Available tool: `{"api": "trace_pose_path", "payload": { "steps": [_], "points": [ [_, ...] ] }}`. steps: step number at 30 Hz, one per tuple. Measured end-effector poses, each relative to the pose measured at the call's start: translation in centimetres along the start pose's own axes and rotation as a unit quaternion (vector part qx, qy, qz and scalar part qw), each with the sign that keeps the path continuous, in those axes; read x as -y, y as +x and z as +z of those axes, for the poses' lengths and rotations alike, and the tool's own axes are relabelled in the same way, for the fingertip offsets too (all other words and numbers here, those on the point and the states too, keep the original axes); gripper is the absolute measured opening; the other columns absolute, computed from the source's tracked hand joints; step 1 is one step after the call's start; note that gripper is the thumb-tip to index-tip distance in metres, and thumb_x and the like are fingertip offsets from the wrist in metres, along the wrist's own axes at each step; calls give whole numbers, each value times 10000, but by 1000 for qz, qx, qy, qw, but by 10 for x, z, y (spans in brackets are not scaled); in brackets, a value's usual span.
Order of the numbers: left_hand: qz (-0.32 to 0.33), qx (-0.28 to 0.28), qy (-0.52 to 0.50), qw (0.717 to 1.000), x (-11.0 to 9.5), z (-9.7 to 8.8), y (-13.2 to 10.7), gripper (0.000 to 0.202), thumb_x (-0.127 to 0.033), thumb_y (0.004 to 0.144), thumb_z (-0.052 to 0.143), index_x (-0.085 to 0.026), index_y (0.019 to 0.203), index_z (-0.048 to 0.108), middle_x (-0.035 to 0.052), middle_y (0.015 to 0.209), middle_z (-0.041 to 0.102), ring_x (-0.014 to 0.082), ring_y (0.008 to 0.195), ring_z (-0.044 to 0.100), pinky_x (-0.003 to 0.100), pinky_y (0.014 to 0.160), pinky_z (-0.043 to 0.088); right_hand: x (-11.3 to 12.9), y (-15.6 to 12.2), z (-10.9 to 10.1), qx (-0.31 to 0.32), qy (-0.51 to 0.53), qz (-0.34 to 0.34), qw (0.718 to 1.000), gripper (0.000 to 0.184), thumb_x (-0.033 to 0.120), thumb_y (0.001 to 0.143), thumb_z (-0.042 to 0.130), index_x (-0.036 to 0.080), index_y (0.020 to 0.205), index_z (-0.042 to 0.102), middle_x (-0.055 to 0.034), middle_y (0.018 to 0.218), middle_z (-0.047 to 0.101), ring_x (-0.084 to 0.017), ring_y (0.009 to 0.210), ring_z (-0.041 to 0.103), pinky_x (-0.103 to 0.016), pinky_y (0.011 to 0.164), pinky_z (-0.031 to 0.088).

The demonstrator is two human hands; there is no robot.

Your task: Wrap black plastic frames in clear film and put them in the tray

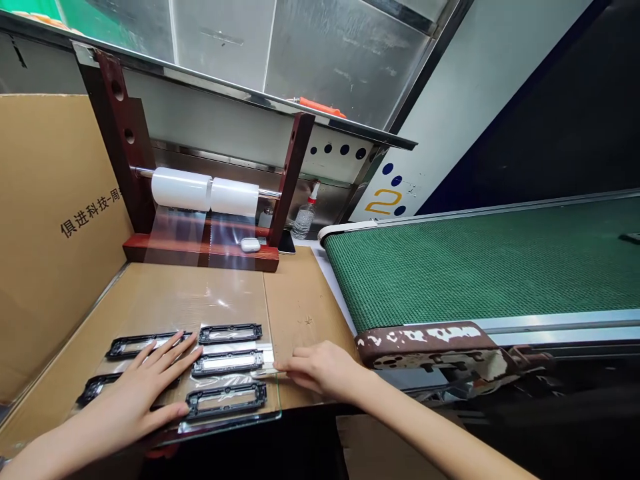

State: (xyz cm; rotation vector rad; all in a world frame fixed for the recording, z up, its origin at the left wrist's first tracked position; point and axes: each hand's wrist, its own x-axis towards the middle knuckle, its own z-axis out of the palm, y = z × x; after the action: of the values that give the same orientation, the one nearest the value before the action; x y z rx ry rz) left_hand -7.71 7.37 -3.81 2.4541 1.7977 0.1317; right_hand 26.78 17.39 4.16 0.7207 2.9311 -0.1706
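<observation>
My left hand lies flat with fingers spread on clear film that covers several black rectangular plastic frames laid out on the cardboard-covered bench. My right hand rests at the right edge of the film, its fingers closed in a pinch at a small white strip beside the middle frame. Whether it grips the strip or the film edge is unclear. The film runs back up to two white rolls on a rod.
A dark red wooden stand holds the film rolls at the back, with a small white case on its base. A clear bottle stands behind it. A green conveyor belt runs along the right. Cardboard walls the left side.
</observation>
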Motion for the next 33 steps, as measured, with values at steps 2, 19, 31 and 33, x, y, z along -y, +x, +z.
{"api": "trace_pose_path", "payload": {
  "steps": [2, 19, 31, 33],
  "points": [
    [3, -10, -2, 1000, 0, 2, 0, 653, -637, 857, 411, -449, 1426, 150, -39, 1526, 259, 313, 1407, 248, 625, 1090, 345, -5, -10, -2, 2, 1, 11, 1000, 239, 274, 939, 482, 257, 1112, 646, -14, 826, 689, -139, 712, 647, -242, 501, 317],
    [-24, 24, -12, 999, 6, -33, 43, 631, -660, 851, 380, -346, 1396, 336, 24, 1542, 240, 343, 1425, 184, 643, 1124, 253, 33, 72, 2, -101, -30, 32, 994, 316, 315, 970, 422, 314, 1250, 568, -27, 879, 650, -156, 755, 611, -244, 588, 400],
    [-30, 33, -14, 999, 7, -30, 41, 627, -653, 860, 362, -353, 1408, 312, 8, 1553, 227, 317, 1436, 169, 611, 1148, 226, 34, 98, 9, -80, -24, 0, 997, 320, 317, 958, 428, 313, 1239, 580, -22, 901, 670, -173, 795, 616, -260, 619, 419],
    [-31, 34, -15, 999, 6, -31, 41, 618, -643, 866, 363, -349, 1407, 317, 10, 1551, 228, 319, 1436, 169, 613, 1149, 221, 31, 95, 8, -76, -23, 0, 997, 314, 312, 953, 445, 311, 1235, 583, -19, 905, 671, -167, 797, 615, -255, 614, 411]
  ]
}}
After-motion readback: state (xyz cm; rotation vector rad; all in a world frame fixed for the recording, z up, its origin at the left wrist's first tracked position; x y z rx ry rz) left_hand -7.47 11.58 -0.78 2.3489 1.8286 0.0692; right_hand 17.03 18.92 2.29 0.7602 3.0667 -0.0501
